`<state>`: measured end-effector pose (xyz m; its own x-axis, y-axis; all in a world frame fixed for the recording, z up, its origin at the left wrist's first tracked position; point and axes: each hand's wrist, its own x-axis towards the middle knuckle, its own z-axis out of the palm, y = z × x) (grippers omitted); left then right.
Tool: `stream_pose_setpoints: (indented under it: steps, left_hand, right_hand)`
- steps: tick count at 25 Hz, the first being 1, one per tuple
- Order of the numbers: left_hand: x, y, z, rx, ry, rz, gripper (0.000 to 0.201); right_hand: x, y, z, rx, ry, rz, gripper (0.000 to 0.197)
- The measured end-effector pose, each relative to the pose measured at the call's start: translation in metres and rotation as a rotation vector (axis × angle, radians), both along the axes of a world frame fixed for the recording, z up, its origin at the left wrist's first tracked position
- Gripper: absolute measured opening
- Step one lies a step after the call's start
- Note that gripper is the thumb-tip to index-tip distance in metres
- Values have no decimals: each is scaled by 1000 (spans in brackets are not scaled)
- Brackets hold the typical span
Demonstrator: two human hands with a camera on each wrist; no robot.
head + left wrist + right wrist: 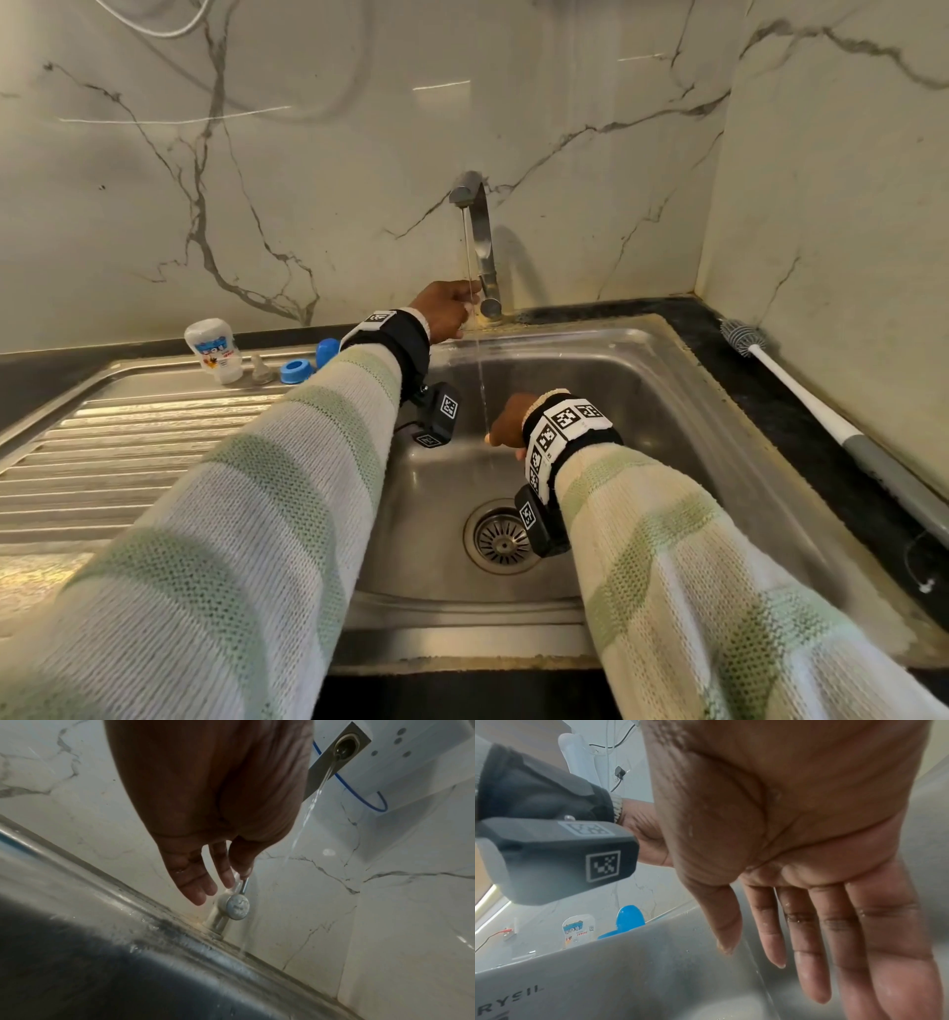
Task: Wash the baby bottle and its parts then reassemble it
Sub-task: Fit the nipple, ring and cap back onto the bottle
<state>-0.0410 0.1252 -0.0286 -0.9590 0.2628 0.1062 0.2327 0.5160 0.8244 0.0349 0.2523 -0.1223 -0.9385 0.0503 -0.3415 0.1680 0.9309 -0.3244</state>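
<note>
The white baby bottle (213,349) stands upside down on the drainboard (102,452) at the back left. Beside it lie the clear nipple (262,370), the blue ring (296,371) and the blue cap (327,352). My left hand (452,311) reaches to the tap (480,241) and pinches its thin lever (244,884) between thumb and forefinger. A thin stream of water (481,390) runs into the sink (642,390). My right hand (506,424) hangs in the sink next to the stream, wet, with straight fingers (816,953) and nothing in it.
A long bottle brush (801,390) lies on the dark counter right of the sink, along the wall. The drain strainer (503,537) sits in the sink floor below my right wrist. Marble wall tiles close off the back and right.
</note>
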Motion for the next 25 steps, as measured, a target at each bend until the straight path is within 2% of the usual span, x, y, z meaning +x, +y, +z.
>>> stream_pose_setpoints:
  steps: [3,8,13,17,20,25]
  left_hand:
    - [-3,-2,3,-80,45,-7,44]
    - [-3,-8,6,-198,56,-80,42]
    - [5,-15,-10,-246,68,97,28]
    - [42,-21,-31,-435,69,94,21]
    - [75,-22,-41,-447,86,118,21]
    - [114,-27,-63,-569,20,199,19]
  right_hand:
    - [3,0,2,13,-1,15,52]
    - [3,2,3,28,-14,25,53]
    - [1,4,2,28,-46,-10,53]
    - [0,-1,2,69,-41,4,49]
    - [2,-3,1,41,11,-18,53]
    - [11,7,11,-65,91,-107,45]
